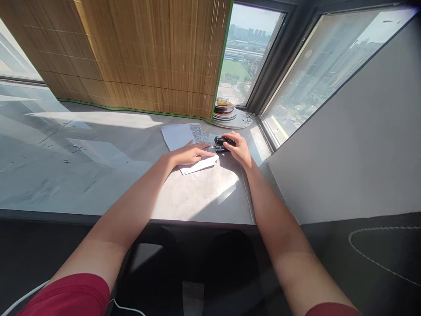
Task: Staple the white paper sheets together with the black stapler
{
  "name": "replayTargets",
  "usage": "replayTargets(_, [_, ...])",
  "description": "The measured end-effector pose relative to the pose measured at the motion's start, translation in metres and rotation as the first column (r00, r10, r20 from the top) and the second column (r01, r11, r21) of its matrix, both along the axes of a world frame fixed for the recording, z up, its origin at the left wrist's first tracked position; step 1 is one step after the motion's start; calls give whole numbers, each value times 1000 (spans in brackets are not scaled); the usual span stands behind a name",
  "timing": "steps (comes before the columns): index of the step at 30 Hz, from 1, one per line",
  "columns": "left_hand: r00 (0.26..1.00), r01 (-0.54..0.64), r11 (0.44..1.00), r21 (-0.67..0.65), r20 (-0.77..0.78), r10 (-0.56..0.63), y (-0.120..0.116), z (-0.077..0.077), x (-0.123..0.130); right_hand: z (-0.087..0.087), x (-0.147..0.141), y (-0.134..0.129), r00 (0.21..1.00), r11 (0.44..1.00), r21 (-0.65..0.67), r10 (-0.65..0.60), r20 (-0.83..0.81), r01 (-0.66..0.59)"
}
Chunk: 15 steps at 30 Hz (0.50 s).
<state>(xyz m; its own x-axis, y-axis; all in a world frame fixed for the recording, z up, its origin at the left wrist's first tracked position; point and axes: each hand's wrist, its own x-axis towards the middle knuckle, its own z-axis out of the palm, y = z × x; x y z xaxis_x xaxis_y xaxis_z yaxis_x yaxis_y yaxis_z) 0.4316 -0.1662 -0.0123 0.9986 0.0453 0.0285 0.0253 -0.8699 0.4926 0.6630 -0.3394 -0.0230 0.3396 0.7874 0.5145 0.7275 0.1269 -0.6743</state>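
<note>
White paper sheets (179, 137), with a block of dense dark print on one part, lie on the grey stone ledge. My left hand (190, 154) rests flat on them, its fingers stretched toward the right edge. Just right of it, my right hand (237, 147) is closed around a black stapler (224, 141). The stapler's front end is at the right edge of the paper, near my left fingertips. Whether the paper sits between its jaws is too small to tell.
Stacked plates (226, 115) stand behind my right hand in the window corner. A bamboo blind (141, 57) hangs down at the back of the ledge (98, 175). A white wall (355, 145) slopes up on the right.
</note>
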Motion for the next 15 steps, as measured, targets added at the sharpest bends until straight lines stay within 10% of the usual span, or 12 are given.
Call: replayTargets(15, [998,46,997,-56,-35,-48,-1,8,-4,9,-20,1,998,998,-46,51,25,-50])
